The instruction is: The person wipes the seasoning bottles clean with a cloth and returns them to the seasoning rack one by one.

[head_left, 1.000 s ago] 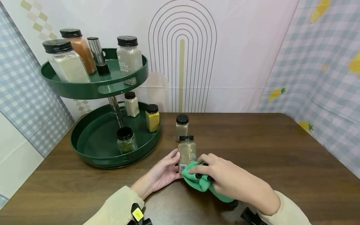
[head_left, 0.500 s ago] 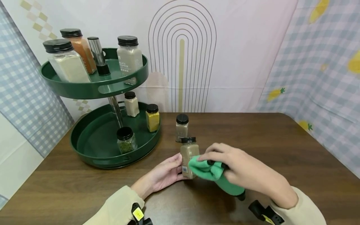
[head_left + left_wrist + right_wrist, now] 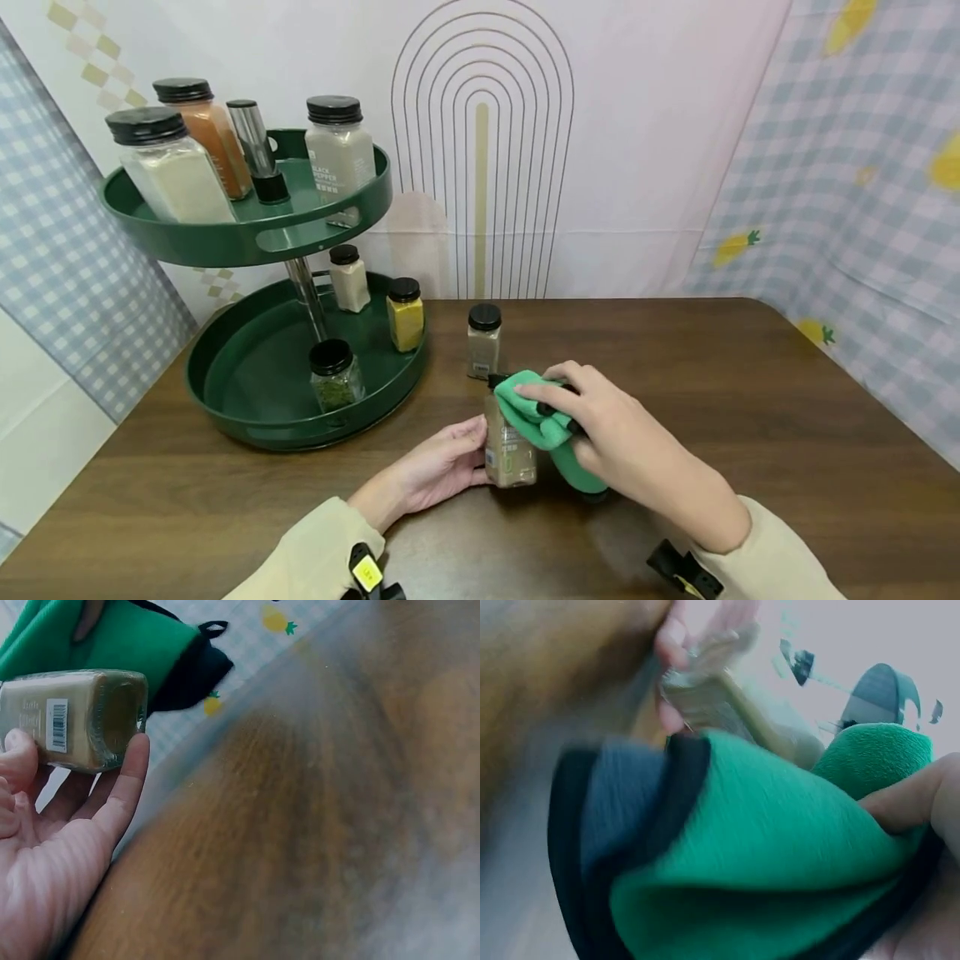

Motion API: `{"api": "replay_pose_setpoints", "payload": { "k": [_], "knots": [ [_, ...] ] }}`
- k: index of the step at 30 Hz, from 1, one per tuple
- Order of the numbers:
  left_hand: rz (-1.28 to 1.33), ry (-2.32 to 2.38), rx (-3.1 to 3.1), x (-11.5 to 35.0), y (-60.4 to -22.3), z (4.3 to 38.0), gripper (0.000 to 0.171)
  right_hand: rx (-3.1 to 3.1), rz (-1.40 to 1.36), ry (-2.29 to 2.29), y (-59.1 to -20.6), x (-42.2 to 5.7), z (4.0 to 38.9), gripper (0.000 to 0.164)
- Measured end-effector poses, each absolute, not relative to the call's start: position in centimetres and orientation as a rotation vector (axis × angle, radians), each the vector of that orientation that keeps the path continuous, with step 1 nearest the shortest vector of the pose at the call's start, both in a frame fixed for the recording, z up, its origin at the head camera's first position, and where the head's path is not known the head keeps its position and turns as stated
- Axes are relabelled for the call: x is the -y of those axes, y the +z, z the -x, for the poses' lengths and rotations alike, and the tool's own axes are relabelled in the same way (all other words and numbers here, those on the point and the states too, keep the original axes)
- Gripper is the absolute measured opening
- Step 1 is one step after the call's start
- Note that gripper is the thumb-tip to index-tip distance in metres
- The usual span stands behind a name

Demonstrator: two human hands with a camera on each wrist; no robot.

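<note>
My left hand [image 3: 438,467] holds a square clear spice jar [image 3: 512,458] of tan powder by its side. In the left wrist view the thumb and fingers lie about the jar [image 3: 75,724], and its barcode label and bottom show. My right hand [image 3: 611,425] grips a bunched green cloth [image 3: 534,415] with black edging, which lies over the jar's upper part and hides most of its black lid. Seen from the right wrist, the folded cloth [image 3: 772,817] covers much of the view, with the blurred jar behind it.
A smaller black-lidded jar [image 3: 483,343] stands just behind the held one. To the left is a two-tier green turntable rack [image 3: 255,437], bearing several spice jars and a metal cylinder [image 3: 255,146]. A printed curtain [image 3: 637,150] hangs behind the brown table [image 3: 675,358].
The right hand drew back to the right with the cloth, then came in higher, moving the cloth from the jar's lower side to its top. The held jar has shifted slightly right and nearer.
</note>
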State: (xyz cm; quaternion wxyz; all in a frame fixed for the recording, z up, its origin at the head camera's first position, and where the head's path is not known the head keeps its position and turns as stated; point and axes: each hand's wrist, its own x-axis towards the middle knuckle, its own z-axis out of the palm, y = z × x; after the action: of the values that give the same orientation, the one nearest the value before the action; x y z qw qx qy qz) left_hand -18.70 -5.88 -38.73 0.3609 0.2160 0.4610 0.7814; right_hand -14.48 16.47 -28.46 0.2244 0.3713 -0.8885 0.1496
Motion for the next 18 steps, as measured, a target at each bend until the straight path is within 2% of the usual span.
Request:
{"api": "replay_pose_setpoints", "payload": {
  "k": [9, 18],
  "knots": [
    [-0.43, 2.082, -1.131, 5.7, -38.4, 19.0, 0.063, 2.74, -1.206, 0.351, -28.4, -16.5, 13.8, 0.067],
    [-0.409, 2.096, -1.051, 6.1, -38.4, 18.9, 0.059, 2.832, -1.483, 0.374, -27.8, -17.0, 13.3, 0.071]
  ]
}}
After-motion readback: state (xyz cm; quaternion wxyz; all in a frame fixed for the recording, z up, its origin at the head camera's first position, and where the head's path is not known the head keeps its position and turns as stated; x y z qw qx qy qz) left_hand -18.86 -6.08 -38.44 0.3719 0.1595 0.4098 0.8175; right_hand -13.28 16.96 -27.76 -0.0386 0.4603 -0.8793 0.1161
